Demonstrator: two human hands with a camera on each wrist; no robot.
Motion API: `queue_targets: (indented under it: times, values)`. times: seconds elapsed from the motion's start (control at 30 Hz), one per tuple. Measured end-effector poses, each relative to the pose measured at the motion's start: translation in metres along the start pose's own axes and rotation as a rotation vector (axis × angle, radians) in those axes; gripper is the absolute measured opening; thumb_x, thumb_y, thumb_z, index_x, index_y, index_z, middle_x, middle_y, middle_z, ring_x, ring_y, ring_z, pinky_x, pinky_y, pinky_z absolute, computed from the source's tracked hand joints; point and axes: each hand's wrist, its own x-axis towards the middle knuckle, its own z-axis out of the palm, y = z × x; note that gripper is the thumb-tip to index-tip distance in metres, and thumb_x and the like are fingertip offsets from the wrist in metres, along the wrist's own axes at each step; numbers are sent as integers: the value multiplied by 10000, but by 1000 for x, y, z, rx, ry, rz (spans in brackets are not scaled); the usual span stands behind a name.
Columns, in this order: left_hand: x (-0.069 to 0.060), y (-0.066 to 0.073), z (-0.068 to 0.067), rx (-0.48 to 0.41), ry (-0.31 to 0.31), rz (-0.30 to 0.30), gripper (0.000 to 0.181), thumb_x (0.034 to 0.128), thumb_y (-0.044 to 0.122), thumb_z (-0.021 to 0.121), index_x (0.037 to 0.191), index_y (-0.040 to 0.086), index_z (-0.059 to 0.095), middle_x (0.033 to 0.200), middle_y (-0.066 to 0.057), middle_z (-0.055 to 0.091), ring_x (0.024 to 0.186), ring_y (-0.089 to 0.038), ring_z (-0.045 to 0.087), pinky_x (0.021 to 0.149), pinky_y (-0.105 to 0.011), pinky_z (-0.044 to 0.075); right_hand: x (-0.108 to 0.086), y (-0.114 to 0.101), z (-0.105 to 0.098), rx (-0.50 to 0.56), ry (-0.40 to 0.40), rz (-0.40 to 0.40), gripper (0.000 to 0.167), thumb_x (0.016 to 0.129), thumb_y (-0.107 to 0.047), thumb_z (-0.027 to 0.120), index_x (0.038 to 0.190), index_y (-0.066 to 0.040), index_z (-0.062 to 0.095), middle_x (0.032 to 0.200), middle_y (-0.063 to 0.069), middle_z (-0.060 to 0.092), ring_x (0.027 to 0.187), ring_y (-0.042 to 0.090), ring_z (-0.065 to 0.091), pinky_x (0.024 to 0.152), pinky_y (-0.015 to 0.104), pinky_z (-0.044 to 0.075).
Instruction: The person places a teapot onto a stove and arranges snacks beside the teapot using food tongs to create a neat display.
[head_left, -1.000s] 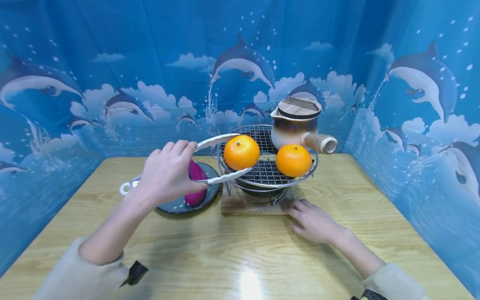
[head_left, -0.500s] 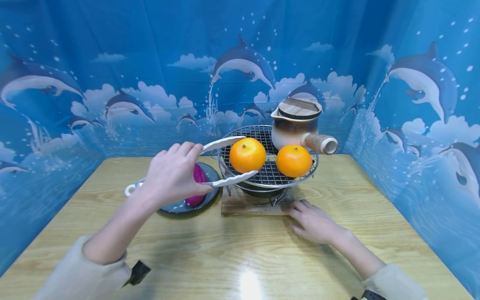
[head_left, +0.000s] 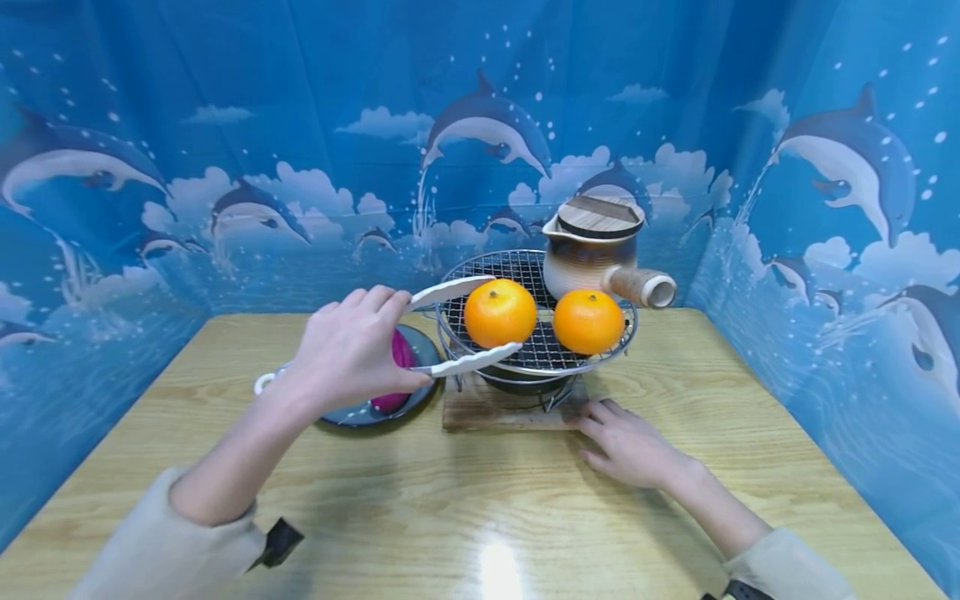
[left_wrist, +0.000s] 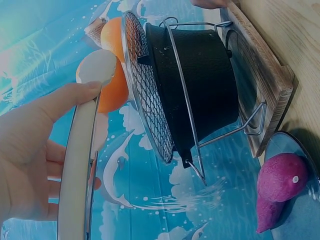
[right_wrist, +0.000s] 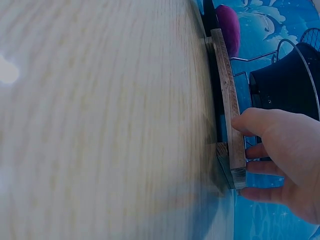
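Observation:
My left hand (head_left: 356, 346) grips a pair of white-tipped tongs (head_left: 472, 360), whose arms stand either side of an orange (head_left: 500, 313). That orange is at the left part of the round wire grill rack (head_left: 525, 265); whether it bears on the mesh cannot be told. In the left wrist view a white tong tip (left_wrist: 97, 66) covers part of the orange (left_wrist: 116, 92). A second orange (head_left: 588, 322) sits on the rack to the right. My right hand (head_left: 630, 442) holds the right front corner of the wooden board (head_left: 510, 408) under the stove, thumb against its edge (right_wrist: 227, 85).
A clay pot (head_left: 585, 258) with a wooden lid and side handle (head_left: 641, 286) stands at the rack's back right. Left of the stove (left_wrist: 195, 75), a purple sweet potato (left_wrist: 282, 175) lies on a dark plate (head_left: 423, 392). A dolphin-print curtain (head_left: 300, 125) surrounds the table.
My left hand has moved slightly right and toward me, carrying the tongs and the left orange over the rack, nearer the second orange. The right hand stays at the board.

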Motion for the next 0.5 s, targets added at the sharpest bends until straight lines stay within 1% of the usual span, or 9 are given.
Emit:
queue_targets:
  times: [0.5]
  values:
    - [5,3,0,-15,-36,15,862,583,539,794,1246,49,543,1151,-117,568,953,-270,530,695,-401,498,0,1,0,0,-3,-2,366,802,-243,686,1119,-68,634,1064,80,570,972,256,546,835,410,468]
